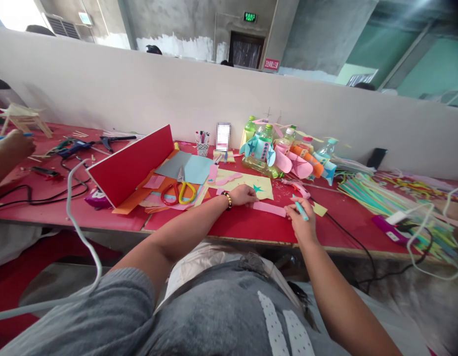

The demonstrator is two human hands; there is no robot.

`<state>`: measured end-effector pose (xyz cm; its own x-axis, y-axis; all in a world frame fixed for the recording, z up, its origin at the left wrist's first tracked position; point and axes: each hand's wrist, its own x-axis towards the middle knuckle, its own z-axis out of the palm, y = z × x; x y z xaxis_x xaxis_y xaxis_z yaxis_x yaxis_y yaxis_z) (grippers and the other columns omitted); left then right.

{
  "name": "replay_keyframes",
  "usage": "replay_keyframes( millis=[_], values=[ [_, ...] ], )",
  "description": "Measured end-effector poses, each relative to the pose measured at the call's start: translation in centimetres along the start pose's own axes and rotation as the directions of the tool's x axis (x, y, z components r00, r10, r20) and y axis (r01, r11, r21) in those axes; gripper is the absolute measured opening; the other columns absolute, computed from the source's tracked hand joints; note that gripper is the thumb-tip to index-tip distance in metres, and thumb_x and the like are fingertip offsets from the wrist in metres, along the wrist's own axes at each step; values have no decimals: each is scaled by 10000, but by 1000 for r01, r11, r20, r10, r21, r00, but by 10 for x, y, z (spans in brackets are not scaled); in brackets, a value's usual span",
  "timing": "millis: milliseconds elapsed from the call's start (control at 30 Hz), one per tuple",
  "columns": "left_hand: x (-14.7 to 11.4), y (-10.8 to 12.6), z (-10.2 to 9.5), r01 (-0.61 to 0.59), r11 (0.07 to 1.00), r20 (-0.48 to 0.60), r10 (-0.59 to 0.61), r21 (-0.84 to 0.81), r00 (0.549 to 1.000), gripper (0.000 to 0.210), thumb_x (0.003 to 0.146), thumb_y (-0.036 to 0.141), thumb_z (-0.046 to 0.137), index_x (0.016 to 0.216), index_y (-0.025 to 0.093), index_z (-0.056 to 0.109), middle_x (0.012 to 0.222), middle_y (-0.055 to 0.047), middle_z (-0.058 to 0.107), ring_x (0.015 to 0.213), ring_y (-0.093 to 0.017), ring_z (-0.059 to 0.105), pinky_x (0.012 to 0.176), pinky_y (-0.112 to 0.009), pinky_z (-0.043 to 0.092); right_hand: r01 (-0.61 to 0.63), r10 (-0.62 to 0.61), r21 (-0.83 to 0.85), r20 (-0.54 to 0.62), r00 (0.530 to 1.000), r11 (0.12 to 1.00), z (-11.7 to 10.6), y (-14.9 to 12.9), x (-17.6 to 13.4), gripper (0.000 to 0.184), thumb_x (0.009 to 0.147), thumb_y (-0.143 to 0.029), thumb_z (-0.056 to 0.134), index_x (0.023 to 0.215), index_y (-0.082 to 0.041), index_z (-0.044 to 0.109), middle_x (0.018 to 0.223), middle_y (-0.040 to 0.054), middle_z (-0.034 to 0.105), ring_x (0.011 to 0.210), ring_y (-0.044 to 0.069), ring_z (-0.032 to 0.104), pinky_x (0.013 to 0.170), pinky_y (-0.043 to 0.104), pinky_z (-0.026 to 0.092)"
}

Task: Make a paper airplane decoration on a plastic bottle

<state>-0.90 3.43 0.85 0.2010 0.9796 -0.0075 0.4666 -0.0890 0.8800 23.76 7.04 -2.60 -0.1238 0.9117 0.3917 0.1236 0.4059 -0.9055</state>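
Note:
A pink paper strip [269, 208] lies stretched between my two hands, low over the red table. My left hand [244, 196] pinches its left end with closed fingers. At the strip's right end, my right hand [302, 222] grips a teal pen [300, 208], and its fingertips touch the paper too. Behind my left hand is a pale yellow sheet [266, 185] bearing a teal star [258, 189]. Scissors with red and yellow handles [179, 192] rest on colored paper to the left. A pink glue gun [298, 188] lies just beyond my right hand.
Decorated plastic bottles [268, 143] stand at the back, beside a phone [223, 137] and a pen cup [202, 147]. A red board [134, 165] stands upright on the left. Colored strips [373, 198] and a purple power strip [392, 230] lie right. Another person's hand [19, 146] is far left.

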Motion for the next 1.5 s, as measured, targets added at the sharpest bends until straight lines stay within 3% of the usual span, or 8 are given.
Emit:
replay_keyframes(
  millis=[200,433,667,867,1067,1200,1333,1500],
  values=[
    [-2,4,-1,4,997,39,-7,74,999,269,798,375,661,657,153,607,606,2,676,550,-91,612,553,-179,454,-9,10,14,-27,1000,1000,0,0,-1,328,710,-329,715,992,-236,575,633,-49,573,559,144,539,535,270,444],
    [-3,5,-3,-38,977,60,26,212,998,226,689,333,760,622,162,629,525,28,624,525,-97,555,534,-199,387,-62,64,41,-64,996,997,2,-5,-1,323,730,-383,694,988,-221,584,696,2,642,569,157,591,487,257,453],
    [-3,6,0,-95,949,-46,114,301,992,138,709,280,736,725,157,675,610,27,612,591,-108,531,576,-222,366,-79,81,50,-43,996,996,3,-8,-2,354,709,-416,714,969,-207,597,676,5,671,534,156,602,470,252,453],
    [-2,2,3,-178,929,13,183,324,983,113,731,236,716,815,159,722,724,-2,680,670,-123,585,613,-211,401,-77,82,76,-56,995,994,4,-10,-2,344,734,-437,694,961,-195,602,650,5,672,494,129,573,447,225,434],
    [-5,10,12,-384,863,167,347,329,923,186,757,137,685,915,204,756,947,-35,709,867,-151,616,805,-224,439,-70,82,115,-99,992,991,3,-13,-2,415,826,-546,569,991,-172,638,628,15,657,482,113,552,436,210,403],
    [-7,16,21,-490,802,233,433,341,871,215,794,121,655,958,217,755,1071,-71,693,1032,-191,590,990,-282,372,-74,87,104,-122,989,992,0,-11,-2,357,789,-520,630,821,-166,661,560,-1,610,480,118,542,459,230,420],
    [-9,18,27,-544,752,287,464,373,838,268,817,86,607,1006,218,744,1151,-77,680,1043,-197,582,1004,-305,346,-80,88,72,-126,988,994,-2,-8,-3,232,680,-371,747,722,-191,607,507,-39,565,446,110,501,442,226,392],
    [-9,18,32,-573,713,334,468,403,818,342,838,41,538,994,270,739,1170,-21,695,1045,-172,594,994,-295,341,-95,99,39,-152,983,995,-2,-8,-3,208,727,-369,687,688,-209,559,461,-59,505,408,106,438,398,222,333]
  ],
)
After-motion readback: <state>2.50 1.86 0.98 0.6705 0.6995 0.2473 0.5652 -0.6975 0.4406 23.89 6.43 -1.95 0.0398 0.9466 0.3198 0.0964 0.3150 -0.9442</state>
